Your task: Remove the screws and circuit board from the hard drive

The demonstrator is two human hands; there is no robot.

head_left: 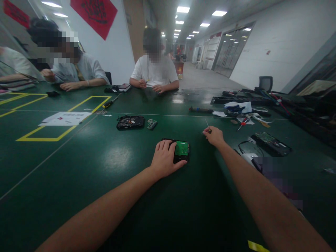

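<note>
Left grip [165,157] partly hiding drive [182,148], circuit board [152,124] beyond, red-handled screwdriver [245,121] rightward

Left hand [165,157] held a green-boarded hard drive [182,149] on the worktop [118,206] | right hand [215,135], apart on the drive's right, pinched a thin tool [207,123], shaft up | farther left lay a black drive [130,122] beside a loose circuit board [152,124] | a white-shirted person [153,71] sat at the far side
</note>
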